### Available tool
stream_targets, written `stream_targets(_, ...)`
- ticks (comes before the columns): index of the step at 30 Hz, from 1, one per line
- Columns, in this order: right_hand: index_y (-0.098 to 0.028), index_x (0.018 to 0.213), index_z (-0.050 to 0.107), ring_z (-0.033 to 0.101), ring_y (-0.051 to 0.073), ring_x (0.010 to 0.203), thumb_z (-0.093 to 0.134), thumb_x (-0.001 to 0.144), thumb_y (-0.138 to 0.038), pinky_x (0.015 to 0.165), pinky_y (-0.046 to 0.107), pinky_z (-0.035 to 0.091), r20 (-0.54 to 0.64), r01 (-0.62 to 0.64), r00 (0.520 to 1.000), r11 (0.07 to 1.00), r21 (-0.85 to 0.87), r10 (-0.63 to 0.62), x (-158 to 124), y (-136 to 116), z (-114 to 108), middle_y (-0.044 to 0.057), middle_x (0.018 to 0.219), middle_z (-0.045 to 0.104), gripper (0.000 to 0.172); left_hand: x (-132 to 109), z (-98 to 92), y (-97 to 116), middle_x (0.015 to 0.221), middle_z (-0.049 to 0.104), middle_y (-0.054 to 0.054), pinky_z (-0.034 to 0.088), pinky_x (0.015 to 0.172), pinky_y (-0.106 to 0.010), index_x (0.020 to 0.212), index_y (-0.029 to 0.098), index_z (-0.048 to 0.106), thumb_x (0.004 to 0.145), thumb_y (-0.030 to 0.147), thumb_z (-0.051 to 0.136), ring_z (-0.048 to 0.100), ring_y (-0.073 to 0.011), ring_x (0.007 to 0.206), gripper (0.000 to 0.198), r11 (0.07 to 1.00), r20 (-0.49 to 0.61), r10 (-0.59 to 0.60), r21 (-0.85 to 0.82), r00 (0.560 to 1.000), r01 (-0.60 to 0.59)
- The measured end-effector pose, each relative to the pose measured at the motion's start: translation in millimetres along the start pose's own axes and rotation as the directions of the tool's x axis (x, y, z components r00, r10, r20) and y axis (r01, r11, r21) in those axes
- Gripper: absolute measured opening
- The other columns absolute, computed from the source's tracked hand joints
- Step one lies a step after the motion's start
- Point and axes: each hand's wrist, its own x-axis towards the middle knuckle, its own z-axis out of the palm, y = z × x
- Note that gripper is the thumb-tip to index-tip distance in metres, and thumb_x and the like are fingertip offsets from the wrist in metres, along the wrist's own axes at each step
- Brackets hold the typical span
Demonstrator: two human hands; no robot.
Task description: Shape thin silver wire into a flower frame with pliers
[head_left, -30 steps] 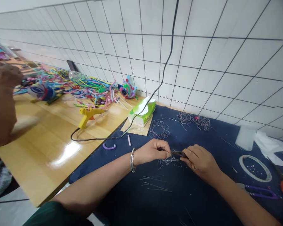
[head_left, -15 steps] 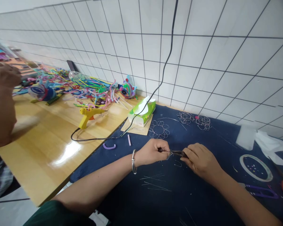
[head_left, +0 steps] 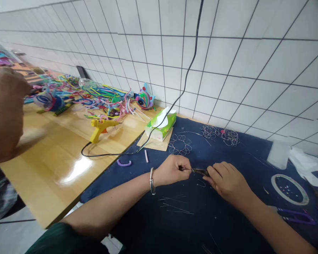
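Observation:
My left hand is closed in a pinch on a thin piece of wire. Wrapped round a pair of dark pliers, my right hand holds the tool's jaws against the wire close to my left fingertips. Most of the pliers' handles are hidden in the palm. Below the pliers a small bent wire lies on the dark blue cloth. Several straight wires are scattered nearer me. Beyond my left hand sits a flower-shaped wire ring.
A yellow glue gun rests on the wooden table, its black cord crossing to the cloth. Behind stand a tissue pack and tangled wire loops. A white ring lies right. Another person's arm is at far left.
The whole view has shifted slightly. My hands stay together at the wire, with only a small change in how the wire sits at the pliers' tip. The other person's arm appears slightly farther right.

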Motion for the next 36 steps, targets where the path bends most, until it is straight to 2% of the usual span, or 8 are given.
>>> stream_targets(19, -0.014, 0.092, 0.057, 0.044, 0.014, 0.068, 0.047, 0.085, -0.029, 0.064, 0.029, 0.035, 0.021, -0.011, 1.000, 0.998, 0.060, 0.010, -0.4, -1.4, 1.6, 0.005, 0.072, 0.051, 0.020, -1.5, 4.1, -1.2, 0.058, 0.051, 0.003, 0.033, 0.051, -0.016, 0.059, 0.011, 0.055, 0.066, 0.006, 0.049, 0.044, -0.0056, 0.054, 0.011, 1.000, -0.020, -0.013, -0.018, 1.000, 0.012)
stream_targets(27, -0.014, 0.090, 0.056, 0.047, 0.015, 0.072, 0.047, 0.085, -0.031, 0.064, 0.028, 0.037, 0.025, -0.089, 0.996, 0.971, 0.222, 0.086, -1.0, -1.5, 6.1, 0.006, 0.078, 0.053, 0.020, -0.7, 3.4, -0.9, 0.059, 0.051, 0.002, 0.033, 0.050, -0.016, 0.061, 0.011, 0.054, 0.066, 0.006, 0.049, 0.044, -0.0051, 0.053, 0.009, 0.998, -0.036, -0.027, -0.064, 0.999, 0.024)
stream_targets(32, -0.013, 0.092, 0.056, 0.046, 0.016, 0.074, 0.048, 0.085, -0.031, 0.066, 0.030, 0.038, 0.036, -0.084, 0.996, 0.972, 0.220, 0.079, 0.1, -1.8, 5.6, 0.008, 0.082, 0.053, 0.021, -1.0, 2.5, 3.0, 0.060, 0.052, 0.002, 0.034, 0.053, -0.017, 0.059, 0.012, 0.052, 0.065, 0.004, 0.046, 0.045, -0.0058, 0.055, 0.012, 0.999, -0.052, 0.032, 0.027, 0.998, -0.031)
stream_targets(36, -0.013, 0.093, 0.057, 0.044, 0.017, 0.073, 0.049, 0.084, -0.031, 0.067, 0.031, 0.037, 0.033, -0.077, 0.997, 0.988, 0.132, 0.073, 0.2, -2.5, 4.3, 0.008, 0.082, 0.053, 0.021, -2.0, 4.2, 5.2, 0.057, 0.049, 0.003, 0.032, 0.053, -0.018, 0.056, 0.013, 0.050, 0.064, 0.005, 0.046, 0.041, -0.0056, 0.053, 0.012, 0.978, -0.107, 0.085, 0.197, 0.991, -0.062)
